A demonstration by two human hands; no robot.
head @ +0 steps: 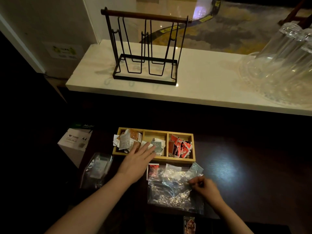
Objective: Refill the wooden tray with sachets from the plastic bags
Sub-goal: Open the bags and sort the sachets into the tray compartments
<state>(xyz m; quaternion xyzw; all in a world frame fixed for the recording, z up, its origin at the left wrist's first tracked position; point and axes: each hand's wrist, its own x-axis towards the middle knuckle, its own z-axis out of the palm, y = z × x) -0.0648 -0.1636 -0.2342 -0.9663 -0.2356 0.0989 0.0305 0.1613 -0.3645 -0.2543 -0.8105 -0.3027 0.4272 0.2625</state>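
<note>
The wooden tray lies on the dark table with three compartments. Its left one is heaped with brown and white sachets, the middle one has a few teal and white sachets, the right one red sachets. My left hand is flat with fingers spread, its fingertips over the middle compartment's front edge. My right hand pinches the right edge of a crumpled clear plastic bag in front of the tray. A red sachet, a white one and a teal one stick out of the bag's top.
A second plastic bag with pale sachets lies left of the tray. A white A4 paper box stands further left. Behind, a white counter carries a black wire rack and glassware at the right.
</note>
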